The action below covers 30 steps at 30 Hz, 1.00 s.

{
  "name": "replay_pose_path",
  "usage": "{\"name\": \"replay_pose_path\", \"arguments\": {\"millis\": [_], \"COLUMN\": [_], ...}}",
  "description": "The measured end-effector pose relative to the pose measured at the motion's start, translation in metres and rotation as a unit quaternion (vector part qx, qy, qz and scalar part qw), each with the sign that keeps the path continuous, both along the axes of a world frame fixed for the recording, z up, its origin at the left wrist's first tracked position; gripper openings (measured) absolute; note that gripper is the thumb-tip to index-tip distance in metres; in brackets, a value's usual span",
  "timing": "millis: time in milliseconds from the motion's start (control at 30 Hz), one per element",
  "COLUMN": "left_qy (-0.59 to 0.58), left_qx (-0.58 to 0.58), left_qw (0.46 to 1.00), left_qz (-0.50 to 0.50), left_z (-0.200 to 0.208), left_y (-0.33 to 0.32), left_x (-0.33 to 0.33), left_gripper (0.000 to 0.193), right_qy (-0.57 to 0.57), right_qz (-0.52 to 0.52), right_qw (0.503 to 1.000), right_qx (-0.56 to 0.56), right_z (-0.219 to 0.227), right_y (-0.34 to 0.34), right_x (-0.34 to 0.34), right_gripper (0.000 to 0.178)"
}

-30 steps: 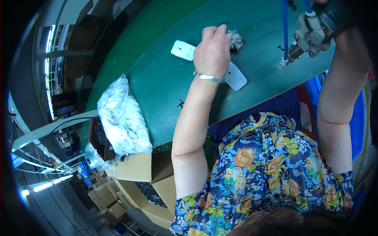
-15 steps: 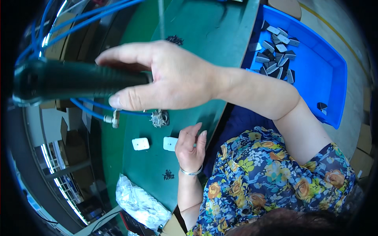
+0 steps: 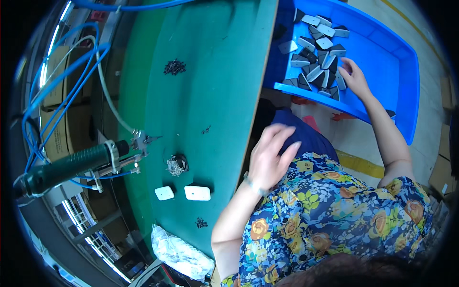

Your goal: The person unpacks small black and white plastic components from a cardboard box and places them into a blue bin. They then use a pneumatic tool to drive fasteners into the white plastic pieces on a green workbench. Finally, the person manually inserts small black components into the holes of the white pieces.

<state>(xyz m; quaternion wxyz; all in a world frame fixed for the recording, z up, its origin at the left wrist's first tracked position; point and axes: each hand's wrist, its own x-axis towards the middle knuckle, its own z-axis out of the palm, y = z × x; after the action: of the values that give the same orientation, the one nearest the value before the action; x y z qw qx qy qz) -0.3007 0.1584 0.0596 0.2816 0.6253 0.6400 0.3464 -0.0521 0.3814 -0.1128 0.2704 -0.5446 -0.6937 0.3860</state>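
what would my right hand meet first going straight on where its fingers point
Most likely the black-and-white pieces in the blue bin, just ahead of the right hand, though depth is unclear.

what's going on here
The person's right-hand grip is over the blue bin, beside a pile of black-and-white pieces; whether it touches one is hard to tell. The left-hand grip, loosely open and apparently empty, is near the edge of the green table. On the table lie two white plates and small heaps of dark parts. The dark green tool is in neither hand.
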Motion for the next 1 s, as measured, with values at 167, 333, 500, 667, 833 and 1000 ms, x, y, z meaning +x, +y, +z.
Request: {"name": "replay_pose_path", "arguments": {"millis": [167,333,500,667,833,1000], "left_qy": [0.019,0.105,0.199,0.166,-0.011,0.088], "left_qx": [-0.077,-0.430,-0.560,-0.539,-0.498,-0.507], "left_qw": [0.996,0.894,0.801,0.823,0.867,0.857], "left_qz": [-0.035,-0.067,-0.072,-0.068,0.013,-0.020], "left_z": [-0.069,-0.122,-0.171,-0.173,-0.195,-0.183], "left_y": [0.078,0.139,0.151,0.115,0.097,0.099], "left_x": [0.008,0.019,0.030,0.011,0.003,0.013], "left_gripper": [0.063,0.109,0.123,0.124,0.118,0.128], "right_qy": [-0.151,-0.067,0.040,0.121,0.136,0.143], "right_qz": [-0.055,-0.083,-0.104,-0.185,-0.234,-0.225], "right_qw": [0.962,0.903,0.877,0.835,0.819,0.838], "right_qx": [-0.222,-0.416,-0.467,-0.504,-0.506,-0.476], "right_z": [-0.046,-0.047,-0.049,-0.033,-0.031,-0.034], "right_y": [-0.035,-0.068,-0.078,-0.120,-0.131,-0.138], "right_x": [0.041,0.010,-0.022,-0.046,-0.051,-0.063], "right_gripper": [0.097,0.099,0.097,0.091,0.086,0.081]}}
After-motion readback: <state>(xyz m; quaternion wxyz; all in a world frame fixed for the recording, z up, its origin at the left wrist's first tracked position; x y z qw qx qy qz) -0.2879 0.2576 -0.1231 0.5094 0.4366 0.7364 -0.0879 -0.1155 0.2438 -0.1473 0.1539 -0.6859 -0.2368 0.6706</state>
